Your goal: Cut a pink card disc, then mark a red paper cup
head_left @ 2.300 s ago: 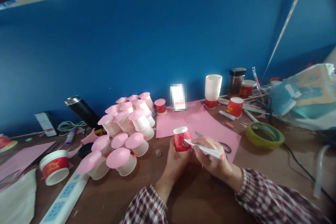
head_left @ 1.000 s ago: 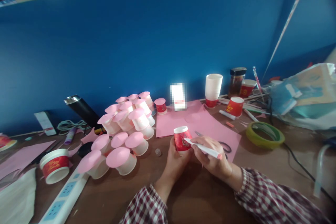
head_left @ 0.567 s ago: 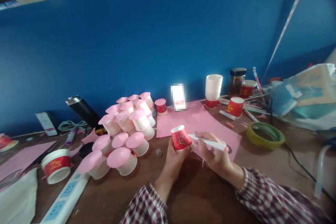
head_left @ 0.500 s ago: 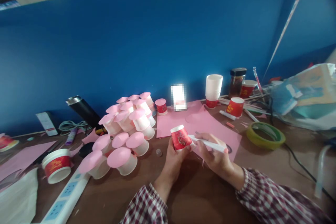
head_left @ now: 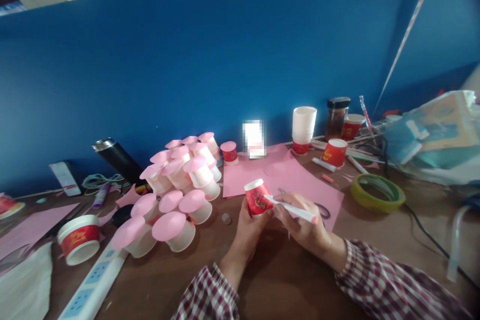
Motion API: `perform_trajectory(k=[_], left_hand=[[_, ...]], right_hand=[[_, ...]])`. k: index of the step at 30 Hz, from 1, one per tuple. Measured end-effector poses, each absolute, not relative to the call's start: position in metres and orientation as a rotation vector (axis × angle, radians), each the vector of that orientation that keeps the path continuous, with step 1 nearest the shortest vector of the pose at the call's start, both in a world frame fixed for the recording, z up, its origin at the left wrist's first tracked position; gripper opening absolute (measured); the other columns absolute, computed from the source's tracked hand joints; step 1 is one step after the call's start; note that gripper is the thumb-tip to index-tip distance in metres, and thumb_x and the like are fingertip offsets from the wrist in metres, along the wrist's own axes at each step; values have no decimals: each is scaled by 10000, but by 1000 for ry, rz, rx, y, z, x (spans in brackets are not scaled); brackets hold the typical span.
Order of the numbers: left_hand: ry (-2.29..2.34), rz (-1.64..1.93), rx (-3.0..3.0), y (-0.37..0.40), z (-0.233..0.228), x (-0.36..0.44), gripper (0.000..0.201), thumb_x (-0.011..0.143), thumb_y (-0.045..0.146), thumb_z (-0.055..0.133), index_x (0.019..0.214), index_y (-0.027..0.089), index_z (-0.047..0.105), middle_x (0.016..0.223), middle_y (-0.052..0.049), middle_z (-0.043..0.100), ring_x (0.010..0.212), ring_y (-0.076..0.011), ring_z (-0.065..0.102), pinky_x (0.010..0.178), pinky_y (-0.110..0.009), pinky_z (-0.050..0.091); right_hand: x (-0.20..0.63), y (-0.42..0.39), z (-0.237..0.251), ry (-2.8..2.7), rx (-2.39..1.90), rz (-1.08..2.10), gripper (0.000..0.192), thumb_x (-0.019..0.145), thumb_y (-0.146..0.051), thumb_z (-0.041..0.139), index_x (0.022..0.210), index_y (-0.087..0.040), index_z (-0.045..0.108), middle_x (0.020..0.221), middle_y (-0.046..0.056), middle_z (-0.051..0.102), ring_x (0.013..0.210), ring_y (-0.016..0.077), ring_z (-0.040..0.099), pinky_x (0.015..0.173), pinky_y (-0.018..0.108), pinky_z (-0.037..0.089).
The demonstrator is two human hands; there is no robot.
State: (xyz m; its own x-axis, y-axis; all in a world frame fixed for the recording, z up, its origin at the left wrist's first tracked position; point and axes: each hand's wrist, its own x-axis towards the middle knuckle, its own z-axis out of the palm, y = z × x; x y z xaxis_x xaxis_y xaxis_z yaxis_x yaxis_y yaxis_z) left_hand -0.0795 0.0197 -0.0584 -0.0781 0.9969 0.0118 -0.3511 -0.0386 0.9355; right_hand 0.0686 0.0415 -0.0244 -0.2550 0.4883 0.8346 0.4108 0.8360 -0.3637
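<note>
My left hand (head_left: pixel 247 232) is closed round a red paper cup (head_left: pixel 257 196) with a white rim, held tilted above the table. In my right hand (head_left: pixel 305 225) is a white marker pen (head_left: pixel 294 208) with a pinkish end, its tip at the cup's printed side. Behind both hands lies a pink paper sheet (head_left: pixel 243 177), with scissors (head_left: pixel 323 211) partly hidden by my right hand. Left of my hands, several white cups (head_left: pixel 182 238) stand grouped with pink paper discs (head_left: pixel 168 225) on top. A small clear cap (head_left: pixel 225 218) sits nearby.
A power strip (head_left: pixel 93 280), a red-and-white cup (head_left: pixel 79 240) and a black flask (head_left: pixel 120 160) are on the left. To the right are stacked cups (head_left: pixel 303 127), a red cup (head_left: pixel 335 153), a jar (head_left: pixel 337 120), yellow tape (head_left: pixel 377 194) and a plastic bag (head_left: pixel 431 135).
My right hand has shifted slightly left, bringing the marker tip across onto the cup's printed side. My left hand keeps the cup in nearly the same place.
</note>
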Motion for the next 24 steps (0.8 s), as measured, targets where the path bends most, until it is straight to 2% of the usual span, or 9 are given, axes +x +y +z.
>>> perform_trajectory(k=[13,19,24], left_hand=[[991,1428,934,18,-58,-78,489,689,262,752,1114,160,533,1026,-89,664,929,-201,628,863,-331,472],[1010,1446,945,19,-59,-79,507,677,261,759,1119,150,537,1028,-101,663,924,-206,627,863,-339,471],[1011,1442,946,20,-57,-79,517,681,255,756,1131,144,528,1036,-103,659,939,-203,621,877,-335,466]], right_hand=[[70,41,-26,-1922,-679,21,125,889,-154,498,963,-209,582,821,58,687,711,181,655,609,295,550],[70,42,-30,-1924,-706,30,126,895,-162,490,966,-208,583,826,56,682,731,185,654,656,310,552],[70,41,-25,-1908,-732,20,112,882,-154,500,944,-206,577,814,54,674,725,179,652,625,284,547]])
